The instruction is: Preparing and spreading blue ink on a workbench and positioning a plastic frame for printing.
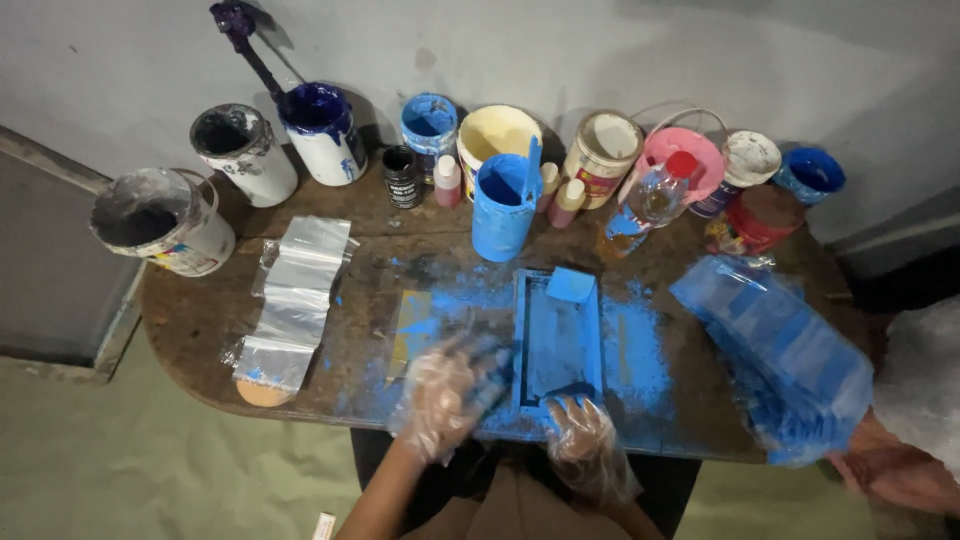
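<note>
A blue-stained rectangular frame lies flat on the wooden table, with a blue scraper block at its far end. My right hand, in a clear plastic glove, rests on the frame's near edge. My left hand, also gloved and motion-blurred, hovers just left of the frame over blue-smeared wood, with blue on its fingers. Whether it holds anything I cannot tell. A yellowish sheet lies beside it.
Paint buckets and tubs line the wall: black, dark blue, blue, cream, pink. A clear bottle stands among them. Clear plastic strips lie left. A blue plastic-wrapped bundle sits right, above another person's hand.
</note>
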